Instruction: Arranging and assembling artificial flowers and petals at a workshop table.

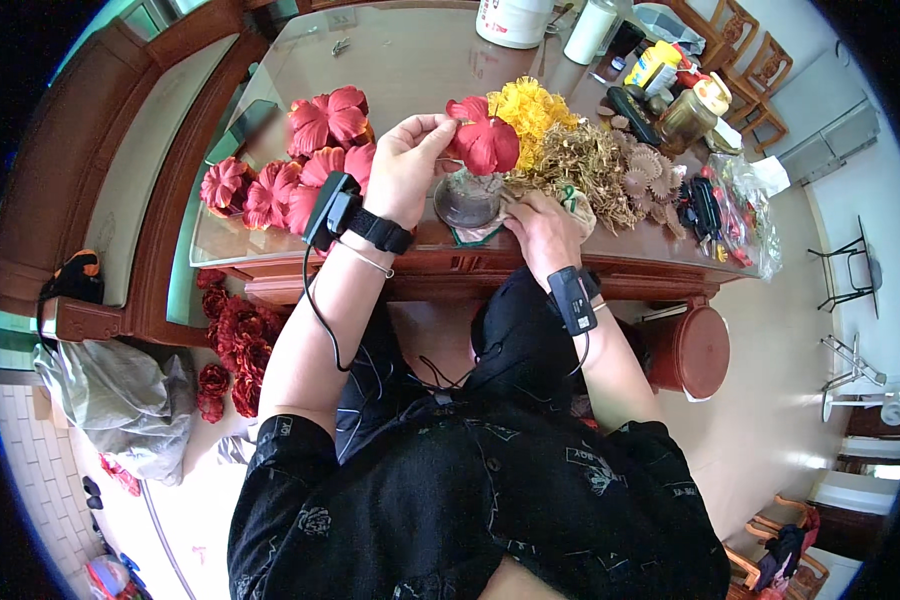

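My left hand (407, 168) pinches a red flower (488, 142) in its closed fingers, held above a clear, shallow container (466, 206) near the table's front edge. Just right of that container, my right hand (540, 228) has its fingers curled onto a pale cloth (577, 212), gripping it. Several red flower heads (335, 120) lie to the left. Behind the right hand sit yellow petal clusters (525, 110), with dried tan material (598, 170) and pale brown pleated pieces (648, 185) beside it.
The glass-topped table (390, 55) holds a white bucket (510, 22), jars (692, 118) and plastic-bagged items (745, 215). A wooden bench (146, 180) stands left, dark red flowers (235, 345) hang below, and a red-brown bin (688, 350) stands right.
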`<control>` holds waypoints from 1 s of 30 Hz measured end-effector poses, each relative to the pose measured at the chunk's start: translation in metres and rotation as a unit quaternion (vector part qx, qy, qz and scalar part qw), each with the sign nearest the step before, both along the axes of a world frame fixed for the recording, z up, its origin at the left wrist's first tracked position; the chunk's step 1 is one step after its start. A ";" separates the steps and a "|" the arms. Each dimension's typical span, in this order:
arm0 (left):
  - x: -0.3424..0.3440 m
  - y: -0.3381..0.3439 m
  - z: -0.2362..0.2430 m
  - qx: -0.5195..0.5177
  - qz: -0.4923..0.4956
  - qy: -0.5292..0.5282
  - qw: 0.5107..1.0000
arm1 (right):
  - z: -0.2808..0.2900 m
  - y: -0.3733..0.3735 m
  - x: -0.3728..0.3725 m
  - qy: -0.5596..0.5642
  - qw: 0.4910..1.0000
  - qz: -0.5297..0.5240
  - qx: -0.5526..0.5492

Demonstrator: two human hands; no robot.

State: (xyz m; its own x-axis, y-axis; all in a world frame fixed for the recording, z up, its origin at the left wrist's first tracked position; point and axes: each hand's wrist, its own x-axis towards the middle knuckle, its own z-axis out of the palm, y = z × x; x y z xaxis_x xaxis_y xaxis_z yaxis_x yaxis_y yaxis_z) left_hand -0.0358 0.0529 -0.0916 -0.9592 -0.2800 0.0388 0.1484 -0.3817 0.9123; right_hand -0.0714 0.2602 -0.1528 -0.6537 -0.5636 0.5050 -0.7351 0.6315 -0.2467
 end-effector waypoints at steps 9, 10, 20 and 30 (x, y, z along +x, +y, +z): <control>0.054 0.010 0.023 -0.181 0.115 0.096 0.972 | 0.031 -0.004 0.019 -0.133 0.981 0.029 -0.137; 0.062 0.007 0.025 -0.179 0.118 0.087 0.973 | 0.041 -0.009 0.026 -0.131 0.972 0.071 -0.181; 0.119 -0.037 0.000 -0.063 0.238 0.118 0.962 | 0.111 -0.134 0.021 -0.122 0.939 0.245 -0.209; 0.157 -0.074 -0.025 -0.027 0.282 0.074 0.956 | 0.072 -0.264 -0.053 -0.084 0.972 0.219 0.017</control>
State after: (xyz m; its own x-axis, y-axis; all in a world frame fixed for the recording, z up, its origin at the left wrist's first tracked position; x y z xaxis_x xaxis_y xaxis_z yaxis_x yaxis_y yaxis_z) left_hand 0.1216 -0.0208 -0.1161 -0.6392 -0.7449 0.1914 0.4460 -0.1564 0.8812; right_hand -0.1241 -0.0040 -0.0803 -0.4186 -0.8211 0.3879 -0.8864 0.2765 -0.3714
